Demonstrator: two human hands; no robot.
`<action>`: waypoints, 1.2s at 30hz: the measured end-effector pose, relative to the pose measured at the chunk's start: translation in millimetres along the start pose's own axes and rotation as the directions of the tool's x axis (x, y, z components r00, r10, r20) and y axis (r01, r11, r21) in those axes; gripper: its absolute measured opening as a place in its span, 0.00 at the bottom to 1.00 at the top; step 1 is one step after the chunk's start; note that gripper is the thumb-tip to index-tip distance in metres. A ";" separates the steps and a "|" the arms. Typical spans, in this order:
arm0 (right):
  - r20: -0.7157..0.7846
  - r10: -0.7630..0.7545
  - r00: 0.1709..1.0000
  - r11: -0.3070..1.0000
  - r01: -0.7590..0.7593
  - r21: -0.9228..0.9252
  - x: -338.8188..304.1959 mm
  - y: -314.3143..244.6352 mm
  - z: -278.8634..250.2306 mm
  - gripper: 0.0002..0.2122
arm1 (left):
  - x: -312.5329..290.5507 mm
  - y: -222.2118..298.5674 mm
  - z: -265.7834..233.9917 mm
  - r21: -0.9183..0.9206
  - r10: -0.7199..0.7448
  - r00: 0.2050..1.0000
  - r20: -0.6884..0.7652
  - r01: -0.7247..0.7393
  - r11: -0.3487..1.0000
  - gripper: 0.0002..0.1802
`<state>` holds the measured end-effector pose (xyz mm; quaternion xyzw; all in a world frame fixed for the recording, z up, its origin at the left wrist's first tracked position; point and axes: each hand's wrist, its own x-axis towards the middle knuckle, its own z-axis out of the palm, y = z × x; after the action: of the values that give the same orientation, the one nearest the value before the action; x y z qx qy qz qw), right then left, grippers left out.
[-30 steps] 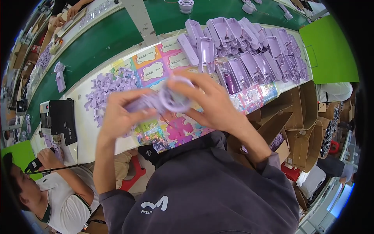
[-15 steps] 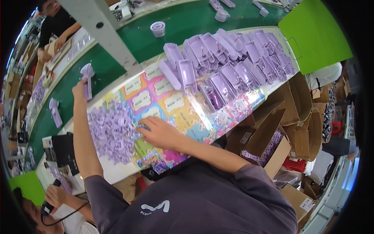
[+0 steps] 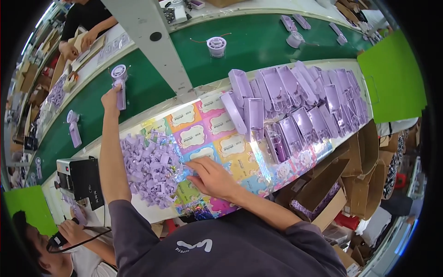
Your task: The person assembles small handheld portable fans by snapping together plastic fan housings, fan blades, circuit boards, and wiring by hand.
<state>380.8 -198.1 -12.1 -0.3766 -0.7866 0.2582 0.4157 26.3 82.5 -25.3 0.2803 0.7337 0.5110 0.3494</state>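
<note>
A lilac handheld fan [image 3: 119, 84] is being held upright over the green conveyor belt [image 3: 258, 44] at ten o'clock, the left hand [image 3: 110, 97] wrapped shut around its handle. At centre, the right hand [image 3: 210, 175] is being pressed flat, fingers spread and holding nothing, on colourful sticker sheets [image 3: 203, 134] beside a heap of small lilac parts [image 3: 147, 168]. Finished fans are already being carried along the belt; at two o'clock, many lilac housings [image 3: 300, 101] are lying on the table [image 3: 138, 210], seemingly unassembled, though detail is blurred.
</note>
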 end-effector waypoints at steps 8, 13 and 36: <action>0.008 0.076 0.997 0.997 -0.076 0.029 1.3 -0.5 2.3 0.26 | 26.1 3.6 -39.9 0.205 0.140 0.990 0.006 -0.139 0.969 0.15; 0.043 0.059 0.997 0.997 -0.061 0.042 -4.9 7.5 -0.4 0.21 | -9.0 55.7 30.5 0.458 0.742 0.670 -0.023 -0.653 0.604 0.23; -0.016 0.110 0.994 0.972 -0.104 0.209 -5.3 3.9 2.1 0.17 | -80.6 76.0 98.2 -0.423 0.265 0.667 0.696 0.082 0.903 0.23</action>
<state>382.5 -200.3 -18.5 -0.3764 -0.7282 0.3558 0.4488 157.1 99.3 41.9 0.4184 0.3855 0.5155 0.6408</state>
